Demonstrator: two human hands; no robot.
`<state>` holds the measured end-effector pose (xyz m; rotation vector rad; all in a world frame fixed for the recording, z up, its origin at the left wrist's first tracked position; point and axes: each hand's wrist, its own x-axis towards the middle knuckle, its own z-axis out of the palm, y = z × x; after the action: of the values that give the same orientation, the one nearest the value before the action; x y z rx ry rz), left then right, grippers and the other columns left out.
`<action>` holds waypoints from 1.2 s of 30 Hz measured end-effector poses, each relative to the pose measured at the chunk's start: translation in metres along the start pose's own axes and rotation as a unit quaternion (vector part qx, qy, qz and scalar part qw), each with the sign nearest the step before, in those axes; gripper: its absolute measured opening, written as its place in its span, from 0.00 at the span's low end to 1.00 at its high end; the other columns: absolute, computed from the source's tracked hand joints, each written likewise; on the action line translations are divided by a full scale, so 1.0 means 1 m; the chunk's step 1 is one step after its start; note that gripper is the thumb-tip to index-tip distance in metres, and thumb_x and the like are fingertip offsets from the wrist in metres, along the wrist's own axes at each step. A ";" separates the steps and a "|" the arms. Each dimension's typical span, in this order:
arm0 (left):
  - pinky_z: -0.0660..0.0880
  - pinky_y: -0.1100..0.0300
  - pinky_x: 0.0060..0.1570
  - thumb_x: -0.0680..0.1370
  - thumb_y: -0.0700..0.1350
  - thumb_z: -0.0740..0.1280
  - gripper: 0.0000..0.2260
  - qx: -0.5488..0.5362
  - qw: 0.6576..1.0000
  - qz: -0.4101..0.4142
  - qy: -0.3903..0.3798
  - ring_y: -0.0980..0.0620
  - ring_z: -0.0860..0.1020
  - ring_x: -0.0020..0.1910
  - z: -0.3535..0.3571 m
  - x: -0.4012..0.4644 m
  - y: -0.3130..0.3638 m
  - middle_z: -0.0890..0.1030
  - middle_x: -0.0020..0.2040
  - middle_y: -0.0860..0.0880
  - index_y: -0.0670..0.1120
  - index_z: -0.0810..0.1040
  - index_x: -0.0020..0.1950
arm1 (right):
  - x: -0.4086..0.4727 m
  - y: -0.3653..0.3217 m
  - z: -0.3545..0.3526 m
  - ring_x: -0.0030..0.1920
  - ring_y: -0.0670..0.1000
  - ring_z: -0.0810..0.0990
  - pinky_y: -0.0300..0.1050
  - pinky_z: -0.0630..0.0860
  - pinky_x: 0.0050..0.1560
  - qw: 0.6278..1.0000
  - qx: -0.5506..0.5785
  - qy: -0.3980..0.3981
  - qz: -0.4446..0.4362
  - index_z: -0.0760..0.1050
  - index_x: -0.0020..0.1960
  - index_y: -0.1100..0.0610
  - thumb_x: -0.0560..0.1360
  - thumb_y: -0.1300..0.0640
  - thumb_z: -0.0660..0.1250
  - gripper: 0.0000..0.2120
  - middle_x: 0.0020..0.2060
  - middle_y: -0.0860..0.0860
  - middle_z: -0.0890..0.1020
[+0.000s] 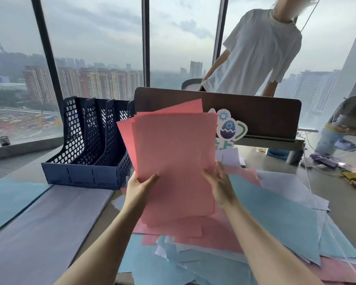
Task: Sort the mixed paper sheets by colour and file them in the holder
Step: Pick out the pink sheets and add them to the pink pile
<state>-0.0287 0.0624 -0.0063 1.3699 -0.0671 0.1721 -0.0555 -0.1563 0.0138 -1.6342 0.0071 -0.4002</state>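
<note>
I hold a fanned stack of pink sheets (173, 153) upright above the desk. My left hand (139, 187) grips its lower left edge, thumb on the front. My right hand (220, 183) presses against its right edge, fingers spread along the paper. The dark blue slotted file holder (86, 153) stands to the left of the stack, its compartments showing no paper. Below the stack lies a mixed heap of pink sheets (212, 233), blue sheets (275, 212) and white sheets (286, 182). At the left lie a white pile (49, 223) and a blue pile (8, 198).
A brown desk divider (255, 112) with an egg sticker (227, 128) stands behind the stack. A person in a white T-shirt (259, 54) stands beyond it by the window. Cables and clutter (337, 165) cover the far right of the desk.
</note>
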 end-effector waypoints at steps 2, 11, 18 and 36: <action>0.78 0.52 0.55 0.66 0.55 0.77 0.25 -0.002 1.000 0.023 0.006 0.48 0.81 0.57 0.002 -0.003 0.001 0.84 0.55 0.49 0.52 0.78 0.61 | -0.002 0.008 0.005 0.56 0.48 0.80 0.42 0.69 0.60 1.000 0.006 0.020 -0.014 0.76 0.59 0.50 0.80 0.55 0.66 0.09 0.57 0.50 0.82; 0.79 0.62 0.44 0.77 0.33 0.66 0.12 0.018 0.996 0.076 0.035 0.53 0.81 0.43 0.001 -0.006 -0.009 0.84 0.45 0.49 0.49 0.79 0.53 | -0.013 0.026 0.012 0.51 0.40 0.75 0.43 0.71 0.57 0.999 -0.016 0.018 0.034 0.75 0.60 0.50 0.78 0.52 0.68 0.12 0.50 0.44 0.77; 0.79 0.60 0.37 0.76 0.29 0.63 0.15 0.045 0.996 0.068 0.021 0.54 0.80 0.36 -0.014 0.006 0.014 0.84 0.41 0.49 0.48 0.80 0.51 | 0.001 0.006 0.016 0.31 0.49 0.74 0.47 0.70 0.36 0.995 -0.100 0.024 0.015 0.73 0.39 0.59 0.76 0.60 0.65 0.07 0.30 0.52 0.76; 0.82 0.50 0.43 0.73 0.26 0.63 0.17 0.200 0.967 -0.159 0.000 0.43 0.83 0.38 -0.133 -0.026 -0.005 0.85 0.45 0.40 0.39 0.80 0.57 | -0.058 0.036 0.071 0.25 0.49 0.67 0.41 0.69 0.26 0.957 -0.210 -0.167 0.110 0.69 0.37 0.58 0.80 0.59 0.62 0.12 0.27 0.51 0.66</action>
<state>-0.0602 0.1891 -0.0417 1.7615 0.1971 -0.0916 -0.0825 -0.0781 -0.0393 -2.0795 0.0206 0.0619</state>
